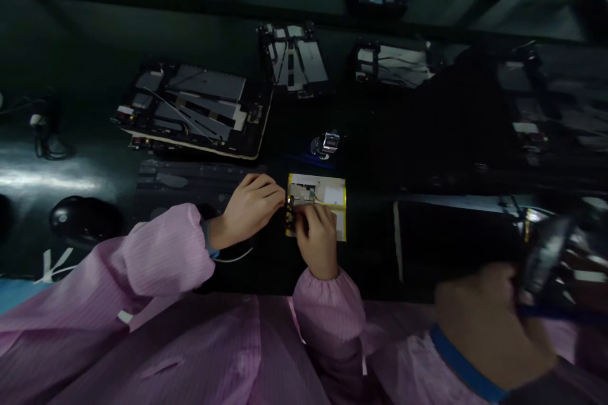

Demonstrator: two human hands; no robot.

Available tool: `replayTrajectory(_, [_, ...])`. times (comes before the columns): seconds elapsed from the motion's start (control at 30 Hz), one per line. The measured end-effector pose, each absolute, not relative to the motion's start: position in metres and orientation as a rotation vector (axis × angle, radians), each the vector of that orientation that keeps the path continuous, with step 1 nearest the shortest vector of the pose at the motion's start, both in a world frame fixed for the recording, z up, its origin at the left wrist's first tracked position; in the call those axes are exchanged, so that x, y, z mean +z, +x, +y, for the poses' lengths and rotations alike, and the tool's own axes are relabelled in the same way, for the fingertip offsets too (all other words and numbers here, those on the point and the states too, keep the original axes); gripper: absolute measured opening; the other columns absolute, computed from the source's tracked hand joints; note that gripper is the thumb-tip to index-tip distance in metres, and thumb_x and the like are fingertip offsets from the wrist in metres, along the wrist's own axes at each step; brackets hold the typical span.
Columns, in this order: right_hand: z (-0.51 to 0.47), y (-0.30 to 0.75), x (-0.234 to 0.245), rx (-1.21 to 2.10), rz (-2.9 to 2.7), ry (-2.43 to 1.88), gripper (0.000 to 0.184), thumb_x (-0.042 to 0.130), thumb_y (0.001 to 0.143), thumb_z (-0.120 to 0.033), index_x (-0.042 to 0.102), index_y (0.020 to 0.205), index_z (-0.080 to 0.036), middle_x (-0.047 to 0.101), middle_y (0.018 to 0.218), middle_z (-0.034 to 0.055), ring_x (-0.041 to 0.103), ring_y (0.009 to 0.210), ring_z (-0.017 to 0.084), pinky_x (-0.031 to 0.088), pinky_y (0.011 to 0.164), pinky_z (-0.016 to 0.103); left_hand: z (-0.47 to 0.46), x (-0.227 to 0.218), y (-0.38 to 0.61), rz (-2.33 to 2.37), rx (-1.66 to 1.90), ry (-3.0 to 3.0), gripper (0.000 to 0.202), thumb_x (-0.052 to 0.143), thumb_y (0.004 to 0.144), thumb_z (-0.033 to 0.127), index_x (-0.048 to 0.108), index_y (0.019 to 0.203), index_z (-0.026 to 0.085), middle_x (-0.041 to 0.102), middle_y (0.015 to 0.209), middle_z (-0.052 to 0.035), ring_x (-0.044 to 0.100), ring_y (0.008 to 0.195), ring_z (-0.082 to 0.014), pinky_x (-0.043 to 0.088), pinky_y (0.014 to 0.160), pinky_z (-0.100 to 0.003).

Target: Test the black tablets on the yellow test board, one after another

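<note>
In front of me lies a flat battery pack, silvery white with yellow tape along its edges. A small dark circuit board sits at its left end. From the left, my left hand pinches at the upper end of this board, its fingers pressed together. My right hand rests partly over the pack, thumb and fingers curled onto the board's right side. The fingers hide part of the board and the exact grip points.
Stacked opened tablets lie behind to the left. More opened devices stand further back. A small metal part lies beyond the pack. A black mouse is at left. A co-worker's blurred hand with a blue wristband moves at right.
</note>
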State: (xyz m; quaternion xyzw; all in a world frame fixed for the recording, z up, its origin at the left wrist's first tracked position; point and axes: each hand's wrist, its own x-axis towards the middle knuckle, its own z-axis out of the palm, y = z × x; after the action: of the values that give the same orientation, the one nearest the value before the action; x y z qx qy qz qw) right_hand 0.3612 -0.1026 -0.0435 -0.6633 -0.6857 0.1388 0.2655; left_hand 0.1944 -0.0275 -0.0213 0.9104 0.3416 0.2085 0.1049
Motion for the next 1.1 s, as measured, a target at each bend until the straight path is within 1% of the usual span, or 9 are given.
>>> replayTrajectory(0.17, [-0.102, 0.361, -0.044, 0.351, -1.862, -1.804, 0.015, 0.046, 0.087, -0.013, 0.059, 0.086, -0.02, 0.061, 0.087, 0.0048, 0.05, 0.086, 0.021, 0.034, 0.076, 0.034, -0.027, -0.021, 0.194, 0.988, 0.613, 2.668, 0.014, 0.051, 0.092, 0.02, 0.064, 0.086, 0.017, 0.069, 0.091, -0.0031, 0.056, 0.093, -0.0192, 0.04, 0.081, -0.035])
replayTrajectory(0.37, [-0.104, 0.362, -0.044, 0.348, -1.872, -1.813, 0.014, 0.046, 0.087, -0.013, 0.059, 0.086, -0.019, 0.061, 0.086, 0.0045, 0.049, 0.084, 0.021, 0.033, 0.075, 0.033, -0.028, -0.019, 0.195, 0.991, 0.651, 2.651, 0.013, 0.053, 0.091, 0.019, 0.064, 0.087, 0.017, 0.069, 0.092, -0.0024, 0.057, 0.093, -0.0185, 0.04, 0.082, -0.035])
replayTrajectory(0.6, [-0.1, 0.357, -0.045, 0.361, -1.876, -1.826, 0.015, 0.044, 0.088, -0.015, 0.059, 0.086, -0.019, 0.062, 0.087, 0.0058, 0.051, 0.087, 0.022, 0.035, 0.076, 0.035, -0.027, -0.021, 0.194, 0.978, 0.614, 2.669, 0.013, 0.052, 0.091, 0.018, 0.064, 0.085, 0.017, 0.069, 0.091, -0.0018, 0.056, 0.094, -0.0181, 0.04, 0.082, -0.035])
replayTrajectory(0.67, [-0.104, 0.358, -0.046, 0.346, -1.872, -1.816, 0.018, 0.043, 0.088, -0.016, 0.06, 0.089, -0.021, 0.061, 0.088, 0.0068, 0.051, 0.086, 0.023, 0.036, 0.075, 0.036, -0.028, -0.021, 0.194, 0.994, 0.605, 2.663, 0.014, 0.052, 0.092, 0.019, 0.064, 0.086, 0.018, 0.069, 0.092, -0.0023, 0.056, 0.094, -0.0185, 0.04, 0.082, -0.035])
replayTrajectory(0.77, [-0.123, 0.383, -0.043, 0.3, -1.85, -1.814, 0.026, 0.039, 0.087, -0.017, 0.061, 0.099, -0.024, 0.06, 0.09, 0.0086, 0.052, 0.086, 0.025, 0.037, 0.07, 0.038, -0.028, -0.021, 0.193, 1.007, 0.612, 2.651, 0.013, 0.052, 0.092, 0.019, 0.065, 0.088, 0.018, 0.069, 0.093, -0.0028, 0.057, 0.095, -0.0188, 0.04, 0.084, -0.036])
replayTrajectory(0.87, [-0.151, 0.435, -0.036, 0.253, -1.793, -1.829, 0.039, 0.028, 0.088, -0.014, 0.059, 0.108, -0.028, 0.058, 0.086, 0.0092, 0.052, 0.08, 0.025, 0.037, 0.066, 0.039, -0.029, -0.021, 0.193, 1.007, 0.61, 2.654, 0.012, 0.053, 0.091, 0.018, 0.064, 0.086, 0.018, 0.069, 0.093, -0.0018, 0.056, 0.095, -0.0182, 0.04, 0.083, -0.035])
replayTrajectory(0.93, [-0.164, 0.467, -0.033, 0.222, -1.765, -1.829, 0.043, 0.024, 0.088, -0.011, 0.056, 0.111, -0.028, 0.054, 0.078, 0.0077, 0.05, 0.075, 0.024, 0.038, 0.068, 0.041, -0.028, -0.022, 0.194, 1.01, 0.598, 2.656, 0.011, 0.054, 0.091, 0.018, 0.064, 0.085, 0.018, 0.069, 0.092, -0.0014, 0.056, 0.095, -0.0181, 0.04, 0.083, -0.035])
replayTrajectory(1.0, [-0.165, 0.479, -0.033, 0.216, -1.776, -1.815, 0.04, 0.027, 0.088, -0.011, 0.056, 0.109, -0.028, 0.05, 0.072, 0.005, 0.05, 0.074, 0.023, 0.038, 0.074, 0.042, -0.028, -0.022, 0.194, 1.017, 0.591, 2.644, 0.01, 0.055, 0.09, 0.018, 0.063, 0.084, 0.018, 0.069, 0.092, -0.0009, 0.056, 0.095, -0.018, 0.04, 0.083, -0.035])
replayTrajectory(1.1, [-0.145, 0.449, -0.037, 0.249, -1.838, -1.799, 0.034, 0.033, 0.088, -0.012, 0.06, 0.102, -0.028, 0.053, 0.074, 0.0048, 0.05, 0.079, 0.023, 0.038, 0.079, 0.042, -0.027, -0.022, 0.194, 1.026, 0.604, 2.621, 0.007, 0.057, 0.089, 0.018, 0.062, 0.083, 0.018, 0.069, 0.092, 0.0004, 0.056, 0.094, -0.0178, 0.039, 0.083, -0.035])
